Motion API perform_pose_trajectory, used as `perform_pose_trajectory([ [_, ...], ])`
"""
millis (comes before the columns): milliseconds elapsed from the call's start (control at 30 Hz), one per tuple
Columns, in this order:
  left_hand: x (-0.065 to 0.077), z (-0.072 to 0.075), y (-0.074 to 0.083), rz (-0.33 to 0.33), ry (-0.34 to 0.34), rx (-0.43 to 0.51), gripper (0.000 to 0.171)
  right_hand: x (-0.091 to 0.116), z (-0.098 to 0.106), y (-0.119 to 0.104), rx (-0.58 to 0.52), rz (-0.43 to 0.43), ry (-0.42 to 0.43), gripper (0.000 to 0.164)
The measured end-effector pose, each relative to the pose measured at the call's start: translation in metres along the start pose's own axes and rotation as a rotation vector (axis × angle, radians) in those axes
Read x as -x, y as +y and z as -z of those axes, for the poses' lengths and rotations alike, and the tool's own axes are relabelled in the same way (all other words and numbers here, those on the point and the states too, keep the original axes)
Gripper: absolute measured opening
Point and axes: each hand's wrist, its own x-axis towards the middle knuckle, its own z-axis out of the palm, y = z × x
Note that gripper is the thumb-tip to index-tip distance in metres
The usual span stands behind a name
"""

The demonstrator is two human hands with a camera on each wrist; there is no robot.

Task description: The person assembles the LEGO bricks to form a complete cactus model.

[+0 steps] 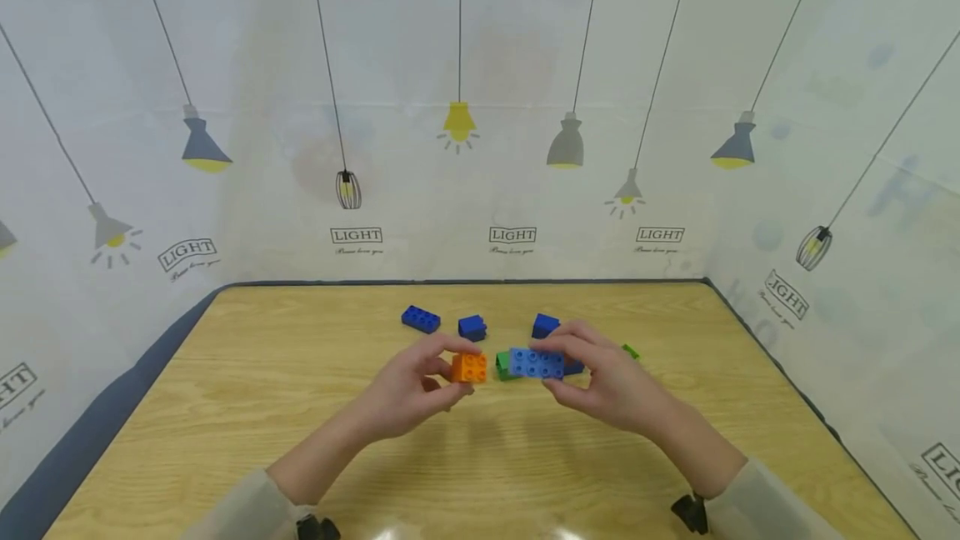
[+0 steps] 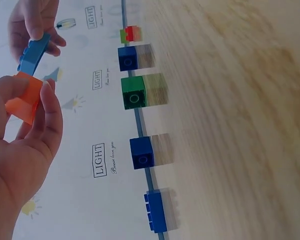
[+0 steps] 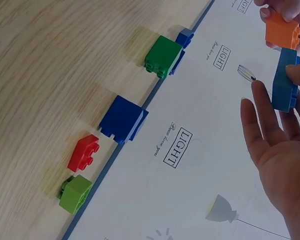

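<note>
My left hand pinches an orange toy brick between thumb and fingers, its studs facing the head camera. To its right, my right hand holds a light blue toy brick by its long edges, studs also toward the head camera. Both bricks are up off the table, and a small gap separates them in the head view. In the left wrist view the orange brick appears close below the blue brick. The right wrist view shows the blue brick side-on beneath the orange one.
On the wooden table behind the hands lie a long dark blue brick, another dark blue brick, and a green brick partly hidden. A red brick and a light green brick lie farther right. Printed sheets surround the table.
</note>
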Motion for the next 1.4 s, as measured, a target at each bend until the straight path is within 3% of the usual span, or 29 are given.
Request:
perform_pose_trajectory([
  [267, 0.0, -0.005, 0.002, 0.053, 0.01, 0.084, 0.038, 0.002, -0.001, -0.003, -0.06, 0.06, 0.039, 0.049],
  [500, 0.0, -0.009, 0.005, 0.002, 0.025, 0.075, 0.042, 0.001, -0.002, -0.009, -0.102, 0.088, 0.053, 0.049],
  [800, 0.0, -0.011, 0.007, -0.073, 0.021, 0.08, 0.047, -0.003, -0.009, -0.019, -0.115, 0.187, 0.083, 0.049],
  [1400, 0.002, -0.013, 0.007, -0.116, -0.006, 0.131, 0.053, -0.007, -0.015, -0.027, -0.123, 0.176, 0.053, 0.05],
])
